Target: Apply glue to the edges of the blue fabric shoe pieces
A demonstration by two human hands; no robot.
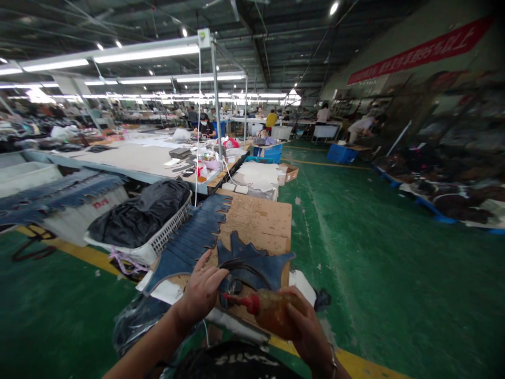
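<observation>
My right hand point(302, 321) is wrapped round a squeeze bottle point(276, 313) of amber liquid, its red nozzle pointing left. Close to the nozzle tip is my left hand point(203, 289), at the near edge of dark blue cut pieces point(252, 266); its fingers are bent together, and what they hold is too small to make out. These pieces lie on a brown cardboard surface point(260, 216). Further left on the same surface, a row of overlapping blue strips point(193, 231) reaches away from me.
A white basket point(171, 226) heaped with black material point(142, 210) stands at the left. Beyond is a long worktable point(138, 158) with scraps and a metal post point(218, 100). An open cardboard box point(291, 172) sits past the board. Green floor extends right; people work farther back.
</observation>
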